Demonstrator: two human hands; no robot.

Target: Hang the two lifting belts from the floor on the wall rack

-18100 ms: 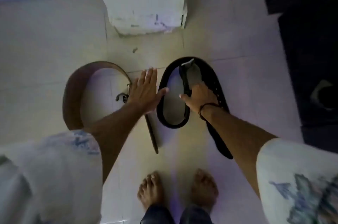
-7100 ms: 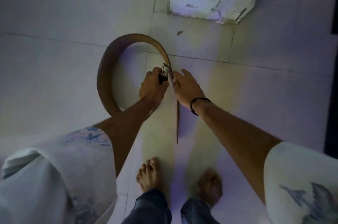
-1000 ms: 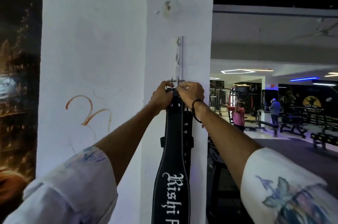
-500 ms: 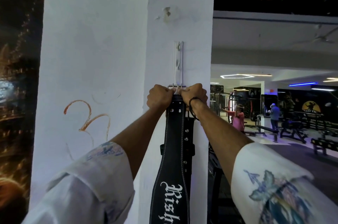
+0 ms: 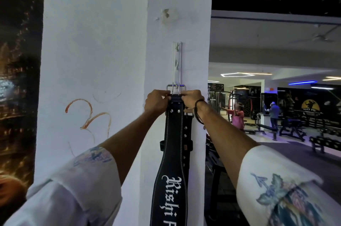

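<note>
pillar (image 5: 114,44): white, fills the middle of the view; its corner edge runs from 12 o'clock to 6 o'clock.
black belt (image 5: 172,161): hangs flat against the pillar face, from the centre down to 6 o'clock, with white lettering on the wide lower part.
second belt (image 5: 186,129): a strap with studs shows just behind the black belt, at its 3 o'clock edge; i cannot tell its colour or how it is fixed.
left hand (image 5: 156,103): at 9 o'clock of the belt top, fingers closed and pinching the upper end of the black belt.
right hand (image 5: 191,101): at 3 o'clock of the belt top, also closed on the same upper end; a dark band is on the wrist.
wall rack (image 5: 176,63): narrow white strip with small hooks, at 12 o'clock of the hands.
buckle (image 5: 176,87): metal frame just above the fingers, it lies over the lowest part of the rack.
progress: i judge that the task is almost done. what is left is to confirm the buckle sits on the hook, and then to let go.
</note>
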